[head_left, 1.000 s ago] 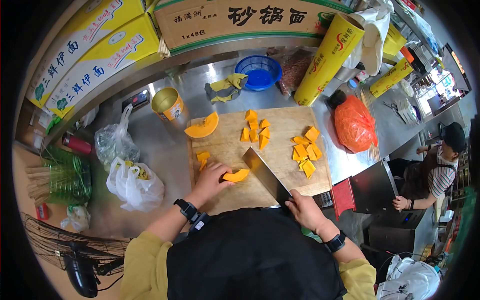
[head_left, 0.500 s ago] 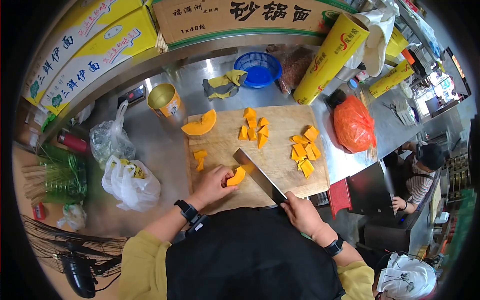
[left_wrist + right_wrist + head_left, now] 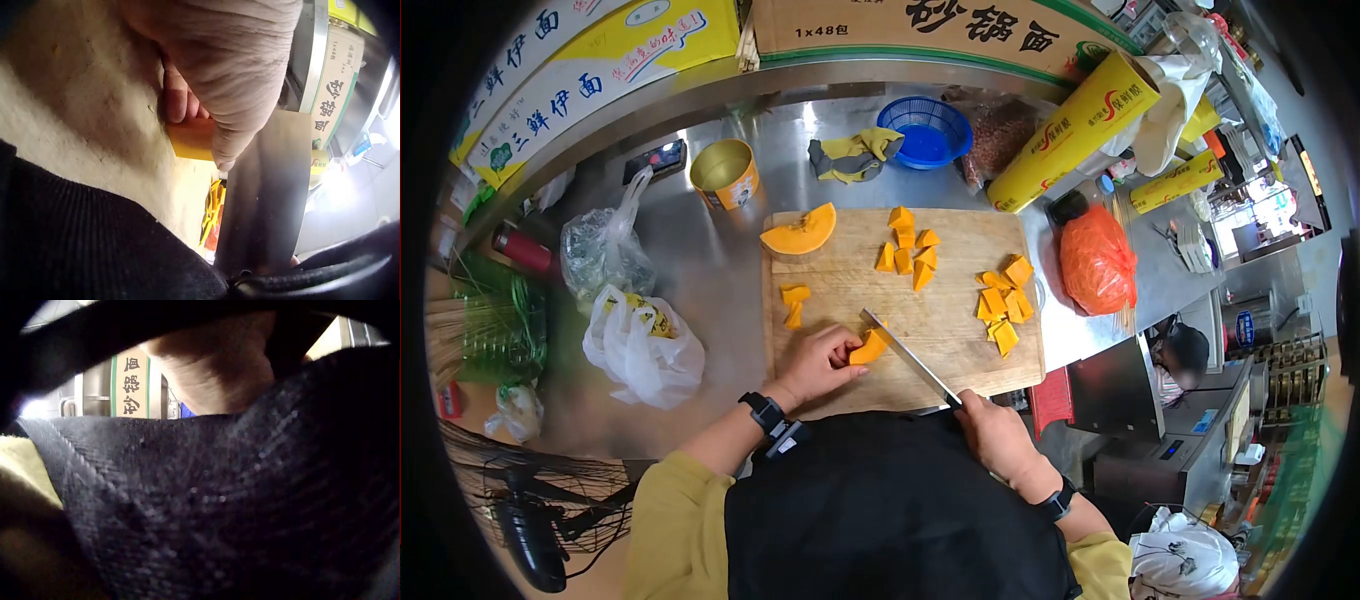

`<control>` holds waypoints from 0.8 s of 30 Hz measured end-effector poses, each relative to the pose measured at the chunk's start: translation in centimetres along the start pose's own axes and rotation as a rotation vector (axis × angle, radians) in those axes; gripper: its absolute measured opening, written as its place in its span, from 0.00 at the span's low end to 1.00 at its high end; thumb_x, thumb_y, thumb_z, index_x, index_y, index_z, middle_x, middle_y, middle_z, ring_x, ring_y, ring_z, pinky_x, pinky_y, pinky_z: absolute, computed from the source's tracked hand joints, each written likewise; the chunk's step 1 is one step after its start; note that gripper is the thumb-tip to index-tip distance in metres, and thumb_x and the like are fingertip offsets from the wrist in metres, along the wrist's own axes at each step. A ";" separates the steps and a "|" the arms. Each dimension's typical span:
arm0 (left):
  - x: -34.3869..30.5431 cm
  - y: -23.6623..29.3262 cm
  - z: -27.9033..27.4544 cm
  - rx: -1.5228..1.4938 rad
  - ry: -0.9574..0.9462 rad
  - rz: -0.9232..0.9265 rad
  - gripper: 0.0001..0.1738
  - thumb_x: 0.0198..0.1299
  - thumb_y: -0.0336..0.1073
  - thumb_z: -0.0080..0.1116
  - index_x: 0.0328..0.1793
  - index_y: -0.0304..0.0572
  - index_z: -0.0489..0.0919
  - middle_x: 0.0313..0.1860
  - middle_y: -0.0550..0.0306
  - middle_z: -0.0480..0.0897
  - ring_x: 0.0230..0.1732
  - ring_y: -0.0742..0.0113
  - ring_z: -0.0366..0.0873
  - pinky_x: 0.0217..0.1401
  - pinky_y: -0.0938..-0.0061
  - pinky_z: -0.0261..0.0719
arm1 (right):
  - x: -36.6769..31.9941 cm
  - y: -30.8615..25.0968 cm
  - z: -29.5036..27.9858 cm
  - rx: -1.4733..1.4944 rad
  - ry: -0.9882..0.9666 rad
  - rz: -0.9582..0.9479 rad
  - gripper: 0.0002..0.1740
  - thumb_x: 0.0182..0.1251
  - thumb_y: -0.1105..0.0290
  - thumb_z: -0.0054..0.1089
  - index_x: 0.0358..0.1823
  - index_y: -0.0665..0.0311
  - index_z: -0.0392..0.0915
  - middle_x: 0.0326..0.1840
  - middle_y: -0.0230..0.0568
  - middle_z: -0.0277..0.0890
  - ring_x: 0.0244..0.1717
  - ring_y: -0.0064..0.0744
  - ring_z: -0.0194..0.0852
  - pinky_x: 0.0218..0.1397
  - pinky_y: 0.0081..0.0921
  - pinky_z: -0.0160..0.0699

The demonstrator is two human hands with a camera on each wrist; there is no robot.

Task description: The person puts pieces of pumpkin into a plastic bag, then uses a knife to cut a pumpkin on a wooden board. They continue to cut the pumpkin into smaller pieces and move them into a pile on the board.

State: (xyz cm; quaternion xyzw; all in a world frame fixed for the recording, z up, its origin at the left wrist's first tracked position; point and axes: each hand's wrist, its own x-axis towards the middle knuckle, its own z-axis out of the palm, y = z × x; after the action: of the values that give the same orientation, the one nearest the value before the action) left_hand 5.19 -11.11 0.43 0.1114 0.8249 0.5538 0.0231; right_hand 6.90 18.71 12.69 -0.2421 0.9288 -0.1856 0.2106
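Observation:
My left hand [image 3: 815, 366] holds a short curved pumpkin slice [image 3: 866, 349] down on the wooden cutting board [image 3: 960, 345]. In the left wrist view the thumb presses one side of the slice [image 3: 191, 141] and curled fingers sit on the other. My right hand [image 3: 998, 436] grips the handle of a cleaver [image 3: 912, 361], its blade standing edge-down right at the slice's right end. In the right wrist view, dark cloth hides most of the right hand [image 3: 212, 369]. A larger pumpkin wedge [image 3: 800, 233], a few chunks [image 3: 902, 259] and a pile of pieces [image 3: 1006, 302] lie on the board.
Beyond the board are an open tin [image 3: 725, 175], a cloth [image 3: 852, 156] and a blue basket [image 3: 925, 132]. Plastic bags [image 3: 643, 348] stand left, an orange-red bag [image 3: 1097, 260] right. A fan [image 3: 530, 530] is at lower left. Another person [image 3: 1185, 352] bends low at the right.
My left hand has turned the pumpkin slice from lying crosswise to a steeper slant. The cleaver has come left and upright against it. The person at the right has bent lower.

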 end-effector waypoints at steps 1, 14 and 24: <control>0.0 0.0 0.0 -0.002 0.003 -0.004 0.20 0.50 0.34 0.77 0.46 0.37 0.79 0.35 0.59 0.76 0.31 0.75 0.75 0.34 0.80 0.79 | 0.0 -0.1 0.0 -0.008 -0.003 0.003 0.09 0.73 0.68 0.50 0.49 0.62 0.65 0.40 0.54 0.79 0.36 0.61 0.79 0.37 0.51 0.79; 0.2 -0.1 0.3 0.010 0.076 0.019 0.17 0.49 0.37 0.77 0.40 0.40 0.80 0.27 0.61 0.77 0.23 0.74 0.74 0.28 0.79 0.77 | 1.0 -0.6 0.8 -0.081 -0.077 0.027 0.14 0.62 0.79 0.49 0.49 0.65 0.62 0.40 0.59 0.78 0.36 0.62 0.81 0.38 0.51 0.81; 0.2 0.0 -0.1 0.123 0.025 0.031 0.19 0.51 0.40 0.77 0.43 0.39 0.81 0.31 0.59 0.78 0.27 0.74 0.77 0.32 0.80 0.78 | 5.1 2.4 3.3 -0.062 -0.123 0.003 0.13 0.63 0.78 0.51 0.48 0.61 0.62 0.38 0.55 0.79 0.35 0.59 0.81 0.36 0.49 0.80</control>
State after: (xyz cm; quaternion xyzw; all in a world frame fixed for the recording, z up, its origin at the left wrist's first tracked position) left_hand 4.99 -11.14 0.49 0.1184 0.8558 0.5035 -0.0027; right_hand 3.50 17.21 7.32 -0.2583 0.9196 -0.1413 0.2600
